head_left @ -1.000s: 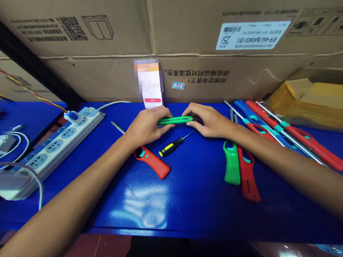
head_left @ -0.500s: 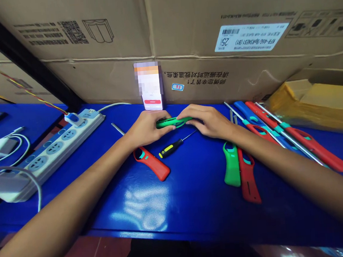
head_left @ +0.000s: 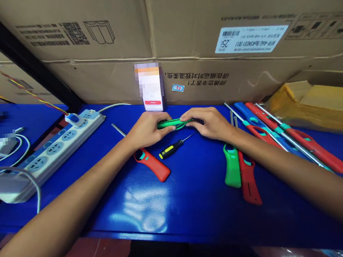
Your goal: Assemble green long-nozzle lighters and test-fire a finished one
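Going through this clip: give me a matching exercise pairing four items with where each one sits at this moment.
Items
1. Green lighter body
2. Yellow-and-black screwdriver
3. Power strip
4. Red and blue lighters

Places
A. Spread out at the right end of the blue bench
B. Lying just below the hands, between them
C. Along the left side of the bench
D. Held between the left hand and right hand

Pairs
1-D, 2-B, 3-C, 4-A

Assembly workshop: blue metal workbench (head_left: 196,206), power strip (head_left: 62,154), screwdriver (head_left: 171,149), utility-lighter parts (head_left: 152,164), stacked cardboard cartons (head_left: 210,21) behind.
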The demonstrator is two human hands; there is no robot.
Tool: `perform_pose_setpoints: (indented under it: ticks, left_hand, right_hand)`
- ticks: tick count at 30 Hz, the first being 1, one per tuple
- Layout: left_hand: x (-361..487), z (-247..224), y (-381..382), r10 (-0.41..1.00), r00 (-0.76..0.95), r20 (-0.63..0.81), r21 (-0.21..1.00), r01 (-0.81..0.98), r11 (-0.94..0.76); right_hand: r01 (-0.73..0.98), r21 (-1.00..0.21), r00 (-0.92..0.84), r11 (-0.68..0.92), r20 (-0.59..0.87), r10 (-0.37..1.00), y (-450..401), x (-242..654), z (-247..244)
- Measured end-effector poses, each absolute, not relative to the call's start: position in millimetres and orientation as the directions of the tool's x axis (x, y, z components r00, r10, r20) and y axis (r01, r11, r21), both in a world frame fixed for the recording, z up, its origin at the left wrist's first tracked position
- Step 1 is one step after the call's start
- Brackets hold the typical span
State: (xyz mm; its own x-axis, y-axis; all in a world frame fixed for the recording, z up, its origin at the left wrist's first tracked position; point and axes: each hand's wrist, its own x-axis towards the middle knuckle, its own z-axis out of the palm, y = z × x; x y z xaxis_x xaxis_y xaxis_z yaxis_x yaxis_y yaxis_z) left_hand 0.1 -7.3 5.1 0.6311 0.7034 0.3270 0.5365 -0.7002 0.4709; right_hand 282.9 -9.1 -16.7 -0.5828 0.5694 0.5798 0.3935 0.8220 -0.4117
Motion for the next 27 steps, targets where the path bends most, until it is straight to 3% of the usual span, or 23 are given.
perform_pose_setpoints:
  ticks: [7, 20, 27]
  left_hand:
    - [2.2, 4.6, -11.1, 0.668, 0.65, 0.361, 0.359, 0.565, -0.743]
    - [2.0, -1.4, -17.0, 0.468, 0.707, 0.531, -0.15, 0.621, -0.769]
    - [2.7, 4.8, -18.6, 0.426, 0.709, 0.562, -0.256, 0.639, -0.725]
  right_hand:
    - [0.395, -0.297, -0.598, 0.869, 0.636, 0.489, -8.6, 287.2, -16.8]
    - [0.412, 0.074, -0.702, 0.908, 0.662, 0.264, -13.3, 296.1, -6.3]
    - [0.454, 0.274, -0.723, 0.848, 0.669, 0.171, -17.9, 296.3, -6.3]
